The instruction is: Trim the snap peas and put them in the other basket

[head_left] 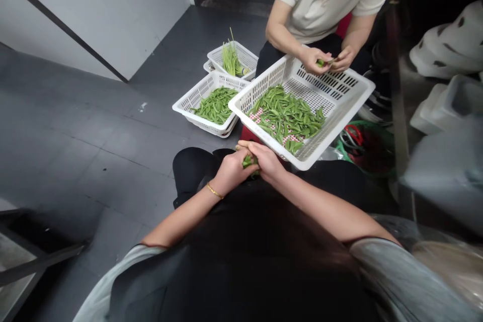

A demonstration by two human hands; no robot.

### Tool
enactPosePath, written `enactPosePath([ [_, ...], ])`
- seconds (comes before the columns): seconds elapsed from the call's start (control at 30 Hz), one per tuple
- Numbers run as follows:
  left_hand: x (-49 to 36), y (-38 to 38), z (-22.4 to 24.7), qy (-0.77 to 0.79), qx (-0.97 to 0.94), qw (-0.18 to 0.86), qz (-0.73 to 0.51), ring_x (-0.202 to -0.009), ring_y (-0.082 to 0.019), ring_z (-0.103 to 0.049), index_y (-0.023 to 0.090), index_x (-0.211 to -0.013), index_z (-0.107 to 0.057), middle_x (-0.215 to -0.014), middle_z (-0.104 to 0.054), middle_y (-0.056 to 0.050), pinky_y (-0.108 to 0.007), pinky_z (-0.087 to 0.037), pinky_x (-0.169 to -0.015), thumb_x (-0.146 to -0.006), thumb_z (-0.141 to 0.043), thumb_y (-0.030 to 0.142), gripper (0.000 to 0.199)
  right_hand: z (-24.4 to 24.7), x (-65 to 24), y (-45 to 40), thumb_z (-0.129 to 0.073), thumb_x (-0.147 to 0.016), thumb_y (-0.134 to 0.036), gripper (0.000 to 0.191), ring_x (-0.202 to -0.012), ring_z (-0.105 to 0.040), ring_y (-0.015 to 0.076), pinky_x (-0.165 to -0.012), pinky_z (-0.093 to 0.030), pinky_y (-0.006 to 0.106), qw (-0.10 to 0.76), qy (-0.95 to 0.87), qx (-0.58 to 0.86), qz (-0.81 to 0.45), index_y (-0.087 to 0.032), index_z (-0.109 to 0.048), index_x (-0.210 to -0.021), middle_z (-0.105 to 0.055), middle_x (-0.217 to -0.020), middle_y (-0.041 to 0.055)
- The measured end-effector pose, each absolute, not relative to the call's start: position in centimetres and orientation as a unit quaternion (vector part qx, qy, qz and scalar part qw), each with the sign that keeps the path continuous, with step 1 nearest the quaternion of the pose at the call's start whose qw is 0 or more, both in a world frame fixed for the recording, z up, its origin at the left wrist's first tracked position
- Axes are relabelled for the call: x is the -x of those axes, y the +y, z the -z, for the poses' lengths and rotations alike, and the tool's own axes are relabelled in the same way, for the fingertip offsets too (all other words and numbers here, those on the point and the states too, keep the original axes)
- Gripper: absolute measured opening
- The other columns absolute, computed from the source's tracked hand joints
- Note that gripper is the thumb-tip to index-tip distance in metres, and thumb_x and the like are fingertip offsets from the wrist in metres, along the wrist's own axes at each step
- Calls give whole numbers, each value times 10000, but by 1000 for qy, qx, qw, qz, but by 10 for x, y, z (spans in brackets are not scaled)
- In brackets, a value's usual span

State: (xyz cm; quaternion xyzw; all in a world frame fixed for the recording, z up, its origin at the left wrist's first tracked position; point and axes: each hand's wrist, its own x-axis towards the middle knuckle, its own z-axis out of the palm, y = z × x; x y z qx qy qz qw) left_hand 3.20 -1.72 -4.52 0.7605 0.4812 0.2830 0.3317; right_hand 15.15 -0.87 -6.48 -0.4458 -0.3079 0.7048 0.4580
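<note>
My left hand [233,170] is curled around a few snow peas [247,161] above my lap. My right hand [266,160] meets it, its fingers bent together over the same pods; what its fingertips pinch is partly hidden. Just beyond and to the right, a large white slotted basket [302,165] holds a heap of snow peas [289,113]. To its left, a smaller white basket [181,106] contains more snow peas [217,104].
Across from me a person's hands [326,62] work with a green pod over the big basket's far rim. Behind stands another white basket [215,55] with long green stalks [231,59]. White plastic containers [449,103] and a green-rimmed basket [372,153] are at right.
</note>
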Motion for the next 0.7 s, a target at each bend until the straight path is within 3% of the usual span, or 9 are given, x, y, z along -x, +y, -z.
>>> enactPosePath([
  [0.13,-29,-13,57,481,-736,386,-277,-600,-118,-538,151,-701,-599,-654,-606,-12,-235,-435,-610,-690,-651,197,70,68,-157,-16,-589,-775,-555,494,-1125,-580,244,-1030,-400,410,421,-342,464,-701,-171,-658,-1078,-651,-1172,105],
  [0.27,-15,-12,46,465,-536,643,-289,-388,-74,-424,123,-799,-639,-486,-509,36,-200,-331,-411,-736,-580,259,160,56,-180,-10,-509,-862,-487,511,-1154,-547,211,-1008,-406,390,399,-509,484,-589,-203,-525,-1286,-591,-1252,93],
  [0.37,-5,-10,37,392,-392,790,-262,-295,-66,-354,91,-824,-661,-398,-452,51,-186,-233,-324,-681,-606,230,208,38,-192,-5,-568,-838,-377,333,-919,-613,172,-828,-484,315,381,-623,466,-499,-181,-630,-1100,-653,-1045,73],
  [0.47,0,-9,34,324,-345,847,-241,-274,-67,-345,86,-756,-682,-363,-435,40,-174,-215,-298,-633,-629,217,187,21,-191,-3,-578,-829,-310,167,-632,-540,108,-603,-451,237,348,-677,442,-475,-161,-652,-816,-623,-758,17],
  [0.7,10,-10,41,243,-329,900,-153,-223,-67,-253,82,-601,-691,-296,-365,11,-187,-165,-245,-594,-618,287,218,4,-190,-3,-554,-856,-256,96,-649,-547,104,-619,-438,220,284,-795,310,-437,-179,-610,-838,-612,-756,6],
])
